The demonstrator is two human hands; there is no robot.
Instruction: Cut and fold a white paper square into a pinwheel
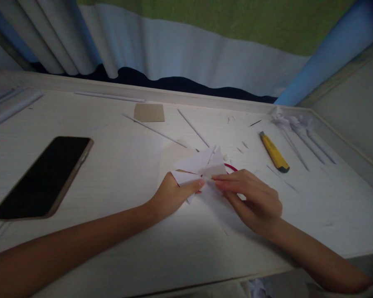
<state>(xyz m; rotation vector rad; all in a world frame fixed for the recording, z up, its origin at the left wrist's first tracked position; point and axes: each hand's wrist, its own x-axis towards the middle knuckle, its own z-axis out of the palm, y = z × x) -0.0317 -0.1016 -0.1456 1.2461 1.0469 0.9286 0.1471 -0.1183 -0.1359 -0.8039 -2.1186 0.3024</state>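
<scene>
Over the table I hold a folded white paper [209, 162] with pointed flaps. My left hand [177, 190] is closed on its left side, the thumb pressed flat along the front. From the right, my right hand [251, 196] pinches the paper near its middle, thumb and fingertips together. Part of a curved red object [230, 167] shows just behind the right fingers; its kind is hidden. Two thin white paper sticks [192, 127] lie beyond the paper, their near ends close to it.
A phone [43, 178] lies at the left, and a yellow utility knife [273, 152] at the right. Behind the knife rest several white paper flowers on stems [307, 136]. A cardboard piece [149, 112] and rolled paper [15, 108] lie farther back, before the curtain [205, 54].
</scene>
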